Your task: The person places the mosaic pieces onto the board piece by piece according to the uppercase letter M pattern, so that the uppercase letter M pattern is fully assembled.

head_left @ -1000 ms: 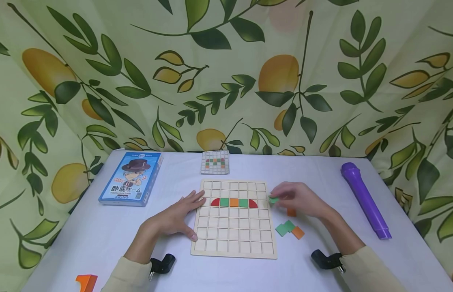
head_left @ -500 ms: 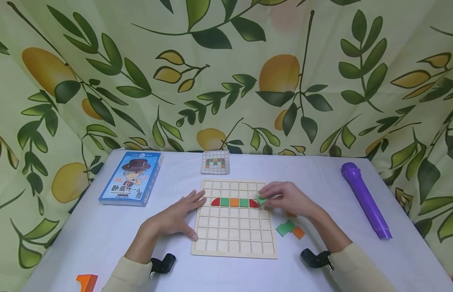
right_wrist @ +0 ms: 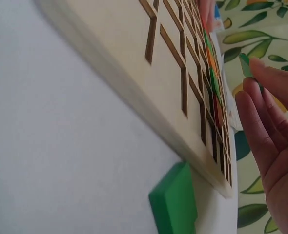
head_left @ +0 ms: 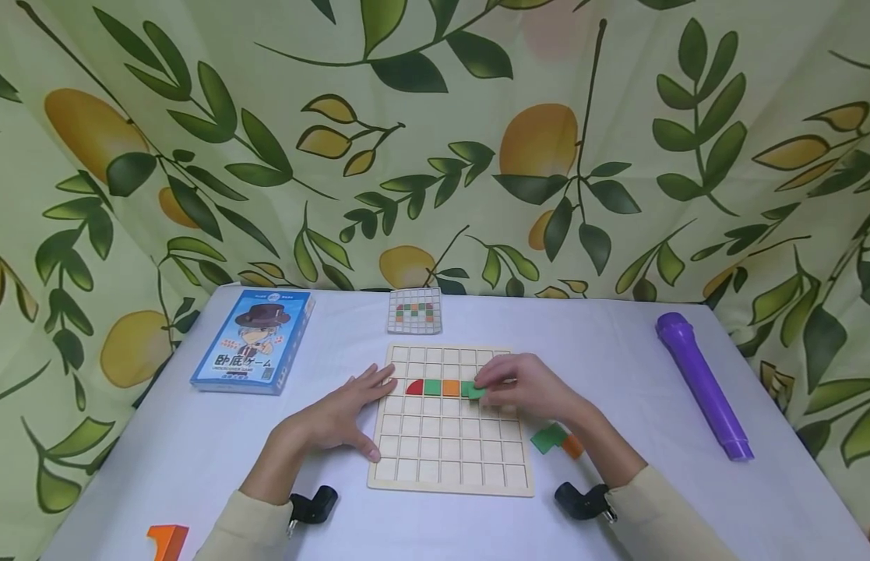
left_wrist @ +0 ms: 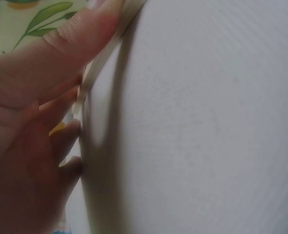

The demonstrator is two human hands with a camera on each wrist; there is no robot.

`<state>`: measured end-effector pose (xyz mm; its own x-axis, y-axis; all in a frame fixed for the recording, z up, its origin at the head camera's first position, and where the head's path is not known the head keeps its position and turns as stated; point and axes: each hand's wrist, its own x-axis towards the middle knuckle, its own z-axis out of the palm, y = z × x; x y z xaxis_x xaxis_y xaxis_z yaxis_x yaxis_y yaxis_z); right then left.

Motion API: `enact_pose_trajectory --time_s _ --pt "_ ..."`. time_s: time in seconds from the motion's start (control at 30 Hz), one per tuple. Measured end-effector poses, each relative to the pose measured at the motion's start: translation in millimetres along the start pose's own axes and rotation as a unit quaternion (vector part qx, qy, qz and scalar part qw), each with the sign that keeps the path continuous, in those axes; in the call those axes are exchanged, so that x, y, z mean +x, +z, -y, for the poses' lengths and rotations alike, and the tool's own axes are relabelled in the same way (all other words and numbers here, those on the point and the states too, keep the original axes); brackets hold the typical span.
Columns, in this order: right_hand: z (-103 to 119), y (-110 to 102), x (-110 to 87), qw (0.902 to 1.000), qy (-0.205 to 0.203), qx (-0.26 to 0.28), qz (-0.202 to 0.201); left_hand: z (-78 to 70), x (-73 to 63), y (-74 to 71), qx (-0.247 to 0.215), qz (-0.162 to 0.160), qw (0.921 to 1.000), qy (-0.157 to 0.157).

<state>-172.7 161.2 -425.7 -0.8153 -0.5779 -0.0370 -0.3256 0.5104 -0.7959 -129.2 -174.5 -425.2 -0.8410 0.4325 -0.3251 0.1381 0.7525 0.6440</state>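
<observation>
The right hand (head_left: 529, 386) pinches a green tile (head_left: 474, 393) at its nine o'clock, raised above the board (head_left: 449, 474). The left hand (head_left: 339, 413), fingers spread, touches the board's nine o'clock edge, farther from that tile.

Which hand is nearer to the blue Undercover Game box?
Left. The left hand is right of the game box, at the left edge of the wooden grid board; the right hand is farther right, pinching a green tile above the board.
</observation>
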Motion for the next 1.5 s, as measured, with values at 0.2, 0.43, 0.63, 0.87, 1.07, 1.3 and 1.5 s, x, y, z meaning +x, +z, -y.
enact_pose_trajectory --time_s 0.2,0.43,0.63,0.87,1.07,1.3,1.5 --pt "12.3 10.5 11.2 0.9997 -0.005 0.019 0.013 -0.7 -0.6 0.0 -0.004 0.0 1.0 -0.002" --pt "27.6 24.5 25.8 0.999 -0.037 0.016 0.018 -0.9 -0.6 -0.7 -0.001 0.002 1.0 0.0" --pt "38.1 38.6 36.5 0.9988 -0.041 0.019 0.016 0.3 -0.1 -0.8 0.001 0.004 1.0 0.004" --pt "43.5 53.9 44.2 0.9993 -0.028 0.024 0.008 -0.8 -1.3 -2.2 -0.005 0.004 1.0 0.003" --pt "44.4 65.3 46.6 0.9995 -0.02 0.015 0.016 -1.0 -1.5 -2.0 -0.001 0.005 1.0 -0.002" --pt "43.6 72.2 48.5 0.9996 -0.02 -0.015 0.014 -0.6 -1.2 -1.5 -0.001 0.005 1.0 -0.004" --pt "47.5 73.6 49.5 0.9989 -0.035 -0.026 0.016 0.6 -1.0 -1.5 -0.001 0.004 1.0 0.001"
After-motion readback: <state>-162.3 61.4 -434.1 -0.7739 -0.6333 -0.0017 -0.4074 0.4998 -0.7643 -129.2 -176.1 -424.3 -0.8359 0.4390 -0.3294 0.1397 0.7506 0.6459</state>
